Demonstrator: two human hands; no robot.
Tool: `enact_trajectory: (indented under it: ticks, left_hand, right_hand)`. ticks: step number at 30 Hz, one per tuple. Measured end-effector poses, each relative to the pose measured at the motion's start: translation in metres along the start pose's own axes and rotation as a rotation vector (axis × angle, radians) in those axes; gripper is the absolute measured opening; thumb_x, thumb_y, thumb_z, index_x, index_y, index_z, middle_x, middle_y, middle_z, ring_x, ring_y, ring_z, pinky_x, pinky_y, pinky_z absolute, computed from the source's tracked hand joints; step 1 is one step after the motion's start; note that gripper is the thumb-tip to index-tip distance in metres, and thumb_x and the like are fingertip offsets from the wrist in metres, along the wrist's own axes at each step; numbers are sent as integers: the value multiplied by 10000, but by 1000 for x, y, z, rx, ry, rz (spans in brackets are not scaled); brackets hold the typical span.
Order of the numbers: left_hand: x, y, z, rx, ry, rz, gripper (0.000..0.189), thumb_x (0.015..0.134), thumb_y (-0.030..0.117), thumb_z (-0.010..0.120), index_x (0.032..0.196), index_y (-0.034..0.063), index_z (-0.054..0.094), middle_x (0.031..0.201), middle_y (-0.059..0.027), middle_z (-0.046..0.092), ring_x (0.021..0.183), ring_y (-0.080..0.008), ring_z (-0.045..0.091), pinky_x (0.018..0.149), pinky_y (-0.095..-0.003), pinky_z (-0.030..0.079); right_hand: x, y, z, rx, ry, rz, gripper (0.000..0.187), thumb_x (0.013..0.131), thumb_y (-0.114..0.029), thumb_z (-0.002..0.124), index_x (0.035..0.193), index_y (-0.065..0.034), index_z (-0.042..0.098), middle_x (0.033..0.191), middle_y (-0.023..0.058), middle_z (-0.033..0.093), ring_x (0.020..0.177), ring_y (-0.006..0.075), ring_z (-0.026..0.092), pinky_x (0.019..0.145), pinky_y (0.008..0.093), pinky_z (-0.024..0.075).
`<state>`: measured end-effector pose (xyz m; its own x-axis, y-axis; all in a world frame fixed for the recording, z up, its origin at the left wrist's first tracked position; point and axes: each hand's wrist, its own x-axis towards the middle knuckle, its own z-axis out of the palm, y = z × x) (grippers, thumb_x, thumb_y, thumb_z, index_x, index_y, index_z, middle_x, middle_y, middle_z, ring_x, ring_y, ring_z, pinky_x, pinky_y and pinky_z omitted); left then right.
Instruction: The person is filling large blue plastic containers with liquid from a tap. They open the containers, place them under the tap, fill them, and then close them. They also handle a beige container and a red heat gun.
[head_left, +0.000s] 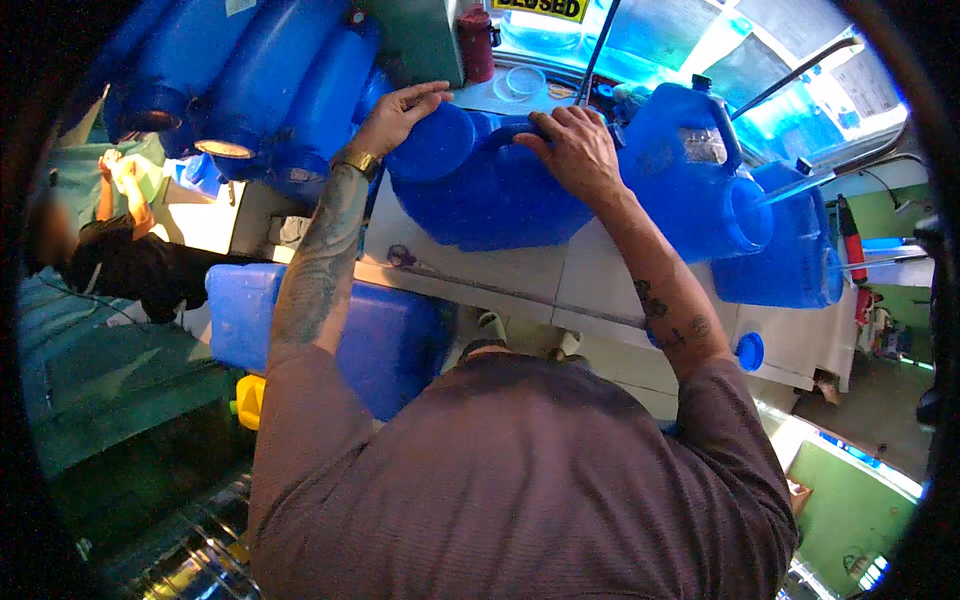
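A blue plastic water jug (495, 202) stands on the tiled counter before me, its wide round cap (433, 142) toward my left. My left hand (401, 116) lies at that cap's far left edge with fingers stretched out, not wrapped around anything. The jug's moulded handle (517, 133) is in the grip of my right hand (576, 150). Just right of this hand stands another blue jug (667, 172), its wide round mouth uncapped and a clear tube (799, 184) running into it. A third blue jug (780, 262) is farther right, also with a tube at its mouth.
Large blue containers (262, 82) are stacked at upper left. A blue container (390, 337) sits below the counter. Another person's hands (124, 180) show at far left. A loose blue cap (750, 351) lies at the right; metal rods (600, 49) stand near the window.
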<state>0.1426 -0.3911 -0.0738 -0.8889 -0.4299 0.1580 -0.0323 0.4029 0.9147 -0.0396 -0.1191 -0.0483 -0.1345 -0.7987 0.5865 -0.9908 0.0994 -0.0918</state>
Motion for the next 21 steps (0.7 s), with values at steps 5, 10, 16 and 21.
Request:
enact_trajectory:
  ticks: [5,10,16,21]
  left_hand:
    - [-40,17,35,382,595,114,411,1020,315,639,1364,91,644,1446,-191,585,1336,-322,563,1132,-391,418]
    - [-103,75,64,955,-27,221,971,821,769,634,1545,150,449,1670,-263,157,1516,-530,133,1237,-581,167]
    - [-85,99,51,943,-467,612,1081,721,710,758,1593,212,356,1643,-222,238,1492,-470,255,1230,-554,248]
    - [-71,89,55,933,-304,619,977,752,657,781,1561,243,421,1589,-192,347,1418,-425,391,1192,-533,334]
  right_hand:
    - [-6,8,6,-22,-15,-58,415,953,-520,617,1013,-116,693,934,94,673,1014,302,646,940,454,470]
    - [-7,40,-19,71,-89,-259,419,936,-494,667,1087,-104,693,1076,113,685,1145,322,626,1003,473,472]
    - [-9,64,-16,117,-61,-343,443,879,-479,749,1079,-86,702,1080,114,678,1066,331,632,959,464,493]
    - [-10,60,-2,18,2,-213,521,857,-566,726,1067,-89,714,1069,109,695,1062,324,661,945,463,507]
